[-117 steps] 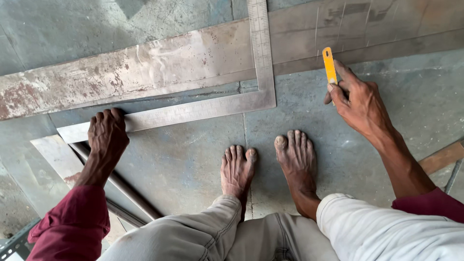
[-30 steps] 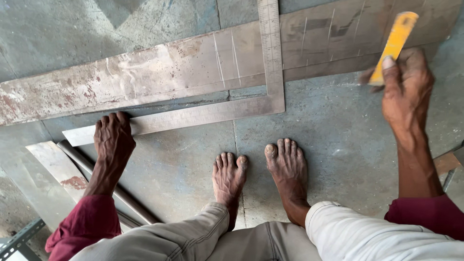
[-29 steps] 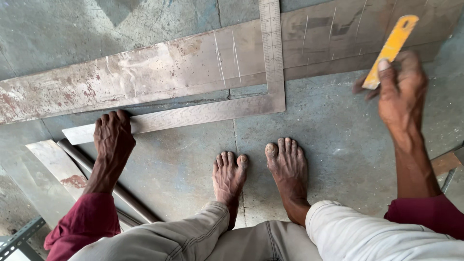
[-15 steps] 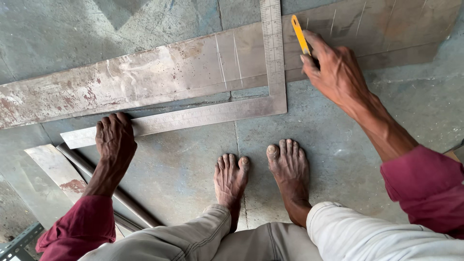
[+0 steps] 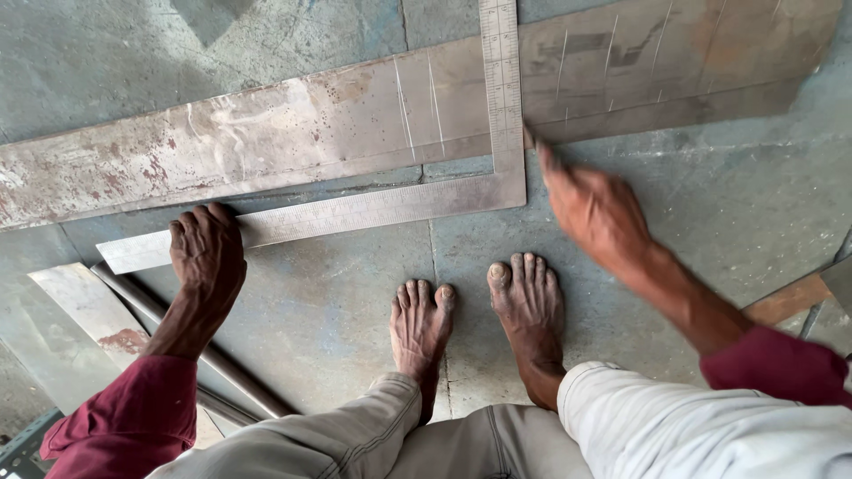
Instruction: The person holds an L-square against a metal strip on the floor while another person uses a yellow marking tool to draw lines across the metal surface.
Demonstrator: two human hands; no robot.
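With the left hand (image 5: pixel 207 257) pressed flat on the steel square (image 5: pixel 373 208), the blurred right hand (image 5: pixel 593 208), grip indiscernible, needed its tip tight against the blade across the metal strip (image 5: pixel 266 142).

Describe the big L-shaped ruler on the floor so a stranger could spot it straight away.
Find the long rusty metal strip lying across the concrete floor. The steel square crosses it, one arm upward, the other leftward under the left hand. Only it has an L shape with ruled markings.
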